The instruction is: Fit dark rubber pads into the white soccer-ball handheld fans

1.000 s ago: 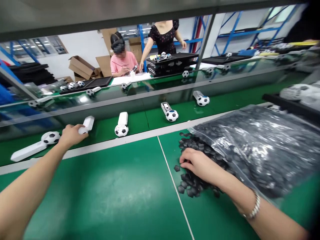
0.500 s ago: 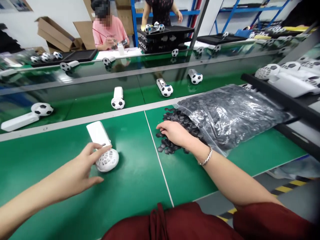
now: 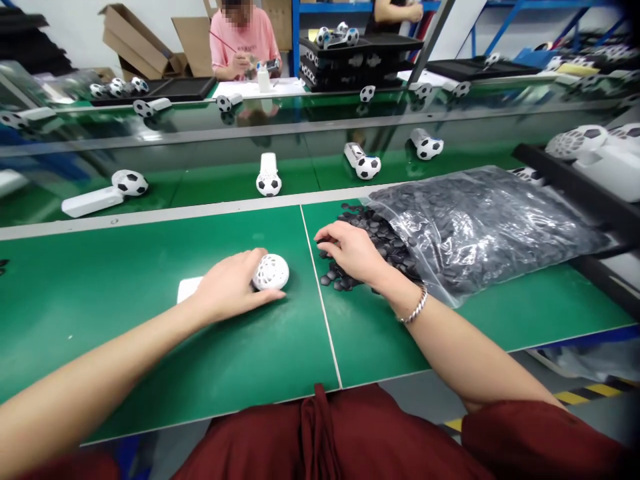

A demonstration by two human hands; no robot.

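My left hand [image 3: 231, 288] is wrapped over a white handheld fan [image 3: 270, 272] lying on the green table [image 3: 150, 320]; its white perforated ball-shaped head sticks out to the right of my fingers and a bit of the handle shows at the left. My right hand [image 3: 351, 252] rests palm down, fingers curled, on a heap of small black hexagon pieces [image 3: 360, 230] spilling from a clear plastic bag [image 3: 480, 227]. Whether the fingers pinch a piece is hidden.
Beyond the table runs a green conveyor belt [image 3: 210, 183] carrying finished football-pattern fans [image 3: 269, 175]. A black tray with white fans [image 3: 595, 150] stands at the right. Two people work at the far bench. A white seam line [image 3: 320, 293] divides the table.
My left hand took a white fan off the conveyor, brought it onto the table and turned it so the head points right. My right hand stayed on the black pieces.
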